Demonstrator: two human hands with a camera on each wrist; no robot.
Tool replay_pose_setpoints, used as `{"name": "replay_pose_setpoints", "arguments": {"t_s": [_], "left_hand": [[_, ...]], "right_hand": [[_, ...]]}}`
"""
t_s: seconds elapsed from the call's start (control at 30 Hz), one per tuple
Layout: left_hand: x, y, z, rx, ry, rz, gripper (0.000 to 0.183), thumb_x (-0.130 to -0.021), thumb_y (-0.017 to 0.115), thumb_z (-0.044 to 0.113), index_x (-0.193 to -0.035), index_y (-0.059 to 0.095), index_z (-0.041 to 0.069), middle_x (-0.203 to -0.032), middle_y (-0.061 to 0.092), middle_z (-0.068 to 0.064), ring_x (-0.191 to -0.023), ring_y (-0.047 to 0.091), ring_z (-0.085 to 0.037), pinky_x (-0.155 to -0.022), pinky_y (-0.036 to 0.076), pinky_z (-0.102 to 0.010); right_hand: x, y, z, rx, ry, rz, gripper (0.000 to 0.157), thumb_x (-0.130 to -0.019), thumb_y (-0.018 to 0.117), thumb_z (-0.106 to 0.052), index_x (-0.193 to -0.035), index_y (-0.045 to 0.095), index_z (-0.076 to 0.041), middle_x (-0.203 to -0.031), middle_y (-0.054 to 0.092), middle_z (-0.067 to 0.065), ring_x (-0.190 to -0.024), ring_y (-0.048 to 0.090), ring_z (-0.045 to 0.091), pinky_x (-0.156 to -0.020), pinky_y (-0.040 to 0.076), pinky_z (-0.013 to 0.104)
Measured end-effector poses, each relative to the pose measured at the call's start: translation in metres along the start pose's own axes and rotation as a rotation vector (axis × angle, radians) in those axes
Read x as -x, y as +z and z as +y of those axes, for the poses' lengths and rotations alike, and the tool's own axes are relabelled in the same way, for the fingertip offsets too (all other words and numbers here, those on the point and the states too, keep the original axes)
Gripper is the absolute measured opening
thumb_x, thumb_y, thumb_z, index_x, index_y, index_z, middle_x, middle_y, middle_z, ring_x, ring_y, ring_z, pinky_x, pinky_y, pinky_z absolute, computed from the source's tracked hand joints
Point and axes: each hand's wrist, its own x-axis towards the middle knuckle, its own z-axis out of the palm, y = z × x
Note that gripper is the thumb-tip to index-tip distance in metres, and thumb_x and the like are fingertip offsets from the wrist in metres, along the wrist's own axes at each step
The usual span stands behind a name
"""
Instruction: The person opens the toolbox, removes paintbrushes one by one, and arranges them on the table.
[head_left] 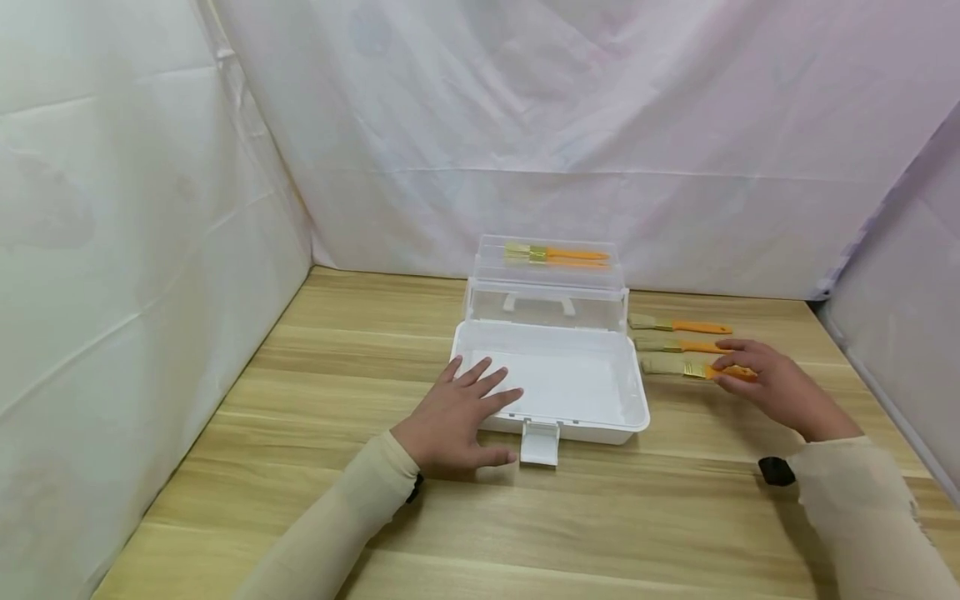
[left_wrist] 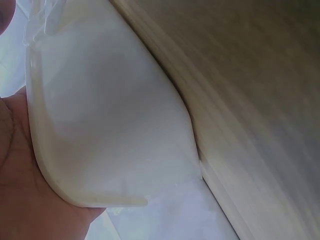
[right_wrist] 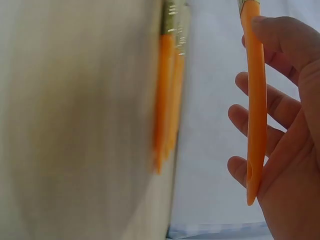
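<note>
While the left hand (head_left: 459, 417), fingers spread wide, rests on the white box (head_left: 577, 379), presumably steadying it, two brushes (head_left: 697, 346) lie beyond on the worktop (head_left: 637, 525); the right hand (head_left: 776, 387) pinches a nearer brush (head_left: 690, 369) by its handle, likely sparing the bristles.

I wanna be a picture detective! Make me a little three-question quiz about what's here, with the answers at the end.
1. What colour is the handle of the brush in the right hand?
A) green
B) orange
C) blue

2. True or false: the white box is closed.

3. Fill in the gap: the ____ hand touches the white box.

Key:
1. B.
2. False; its clear lid is open at the back.
3. Left; the left hand has its fingers spread over the front corner.
</note>
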Motion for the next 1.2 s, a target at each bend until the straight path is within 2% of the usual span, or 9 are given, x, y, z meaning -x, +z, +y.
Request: {"name": "replay_pose_setpoints", "arguments": {"t_s": [0.07,0.17,0.3,0.6,0.83,1.2], "left_hand": [[0.0,-0.001,0.0,-0.004,0.005,0.002,0.08,-0.087,0.049,0.075,-0.152,0.043,0.029,-0.157,0.036,-0.006,-0.149,0.021,-0.029,-0.117,0.007,-0.057],[0.0,-0.003,0.0,-0.009,0.012,0.004,0.08,-0.087,0.048,0.075,-0.151,0.044,0.029,-0.157,0.037,-0.007,-0.149,0.022,-0.029,-0.117,0.008,-0.058],[-0.001,-0.004,0.001,-0.008,0.014,0.002,0.079,-0.087,0.05,0.074,-0.151,0.045,0.028,-0.156,0.038,-0.007,-0.148,0.023,-0.03,-0.116,0.009,-0.059],[0.001,-0.007,0.001,0.015,0.009,0.001,0.078,-0.086,0.055,0.07,-0.15,0.046,0.026,-0.156,0.038,-0.008,-0.148,0.024,-0.03,-0.116,0.008,-0.059],[0.0,-0.006,0.001,0.016,0.019,0.005,0.077,-0.087,0.055,0.069,-0.15,0.047,0.026,-0.156,0.039,-0.009,-0.147,0.025,-0.031,-0.116,0.01,-0.059],[0.0,-0.006,0.002,-0.01,0.021,0.0,0.074,-0.088,0.056,0.065,-0.15,0.046,0.026,-0.155,0.039,-0.008,-0.147,0.026,-0.031,-0.116,0.012,-0.059]], "right_hand": [[0.002,0.004,0.004,0.006,-0.003,-0.005,0.008,-0.093,0.071,-0.015,-0.098,0.072,-0.01,-0.135,0.052,0.025,-0.12,0.046,0.05,-0.085,0.041,0.059],[0.004,0.008,0.009,0.034,-0.027,-0.003,0.005,-0.091,0.072,-0.012,-0.096,0.074,-0.012,-0.131,0.054,0.024,-0.117,0.05,0.047,-0.085,0.043,0.049],[0.006,0.011,0.012,0.065,-0.063,-0.008,0.008,-0.088,0.075,-0.01,-0.094,0.075,-0.016,-0.128,0.058,0.024,-0.115,0.053,0.046,-0.083,0.044,0.042],[-0.001,0.015,0.014,0.08,-0.126,-0.033,0.013,-0.083,0.078,-0.006,-0.09,0.074,-0.017,-0.124,0.059,0.028,-0.113,0.053,0.049,-0.084,0.043,0.063],[-0.006,0.017,0.02,0.115,-0.158,-0.039,0.013,-0.083,0.079,-0.007,-0.089,0.075,-0.018,-0.121,0.061,0.027,-0.108,0.057,0.046,-0.082,0.045,0.057],[-0.011,0.015,0.023,0.116,-0.142,-0.086,0.011,-0.084,0.078,-0.01,-0.088,0.073,-0.019,-0.12,0.062,0.026,-0.109,0.058,0.045,-0.084,0.044,0.053]]}}
